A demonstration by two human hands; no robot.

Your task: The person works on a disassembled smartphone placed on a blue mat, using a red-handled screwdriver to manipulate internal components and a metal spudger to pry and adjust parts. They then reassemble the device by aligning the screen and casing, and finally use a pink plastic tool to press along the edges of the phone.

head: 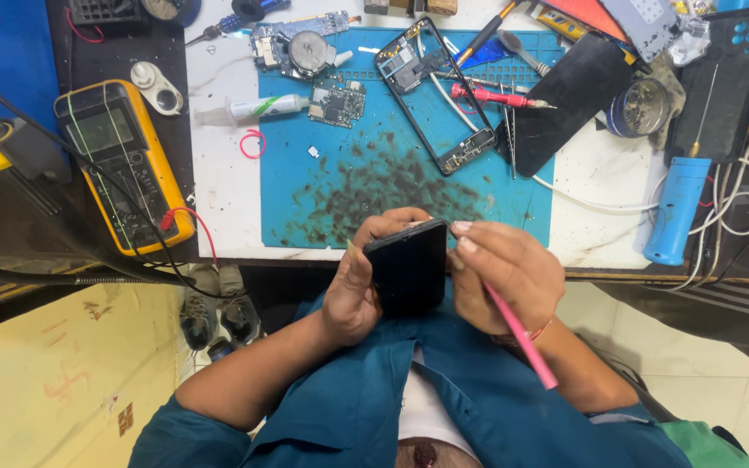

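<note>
- Head view has your left hand [353, 290] wrapped around a dark phone [407, 264], fingers curled up its far edge, holding it over your lap just off the near edge of the blue mat [305, 186]; nothing is under the phone, so a loosened grip drops it to the floor
- Your right hand [504, 273] pinches a pink-handled tool [522, 338], fingers closed tight near the phone's upper right corner; the tip is hidden behind your fingers, so it probably sits at the seam, and a slip there can gouge the edge or jab your left thumb
- Levering hard while the phone is only hand-held can flex it and crack the glass
- Dark debris is scattered across the mat; set the phone down on it and grit can scratch the face
- The open phone frame [433, 95] and loose circuit board [337, 102] lie close ahead, so a careless reach can knock them
- The multimeter [123, 165] leads trail over the bench edge near your left elbow and can snag
</note>
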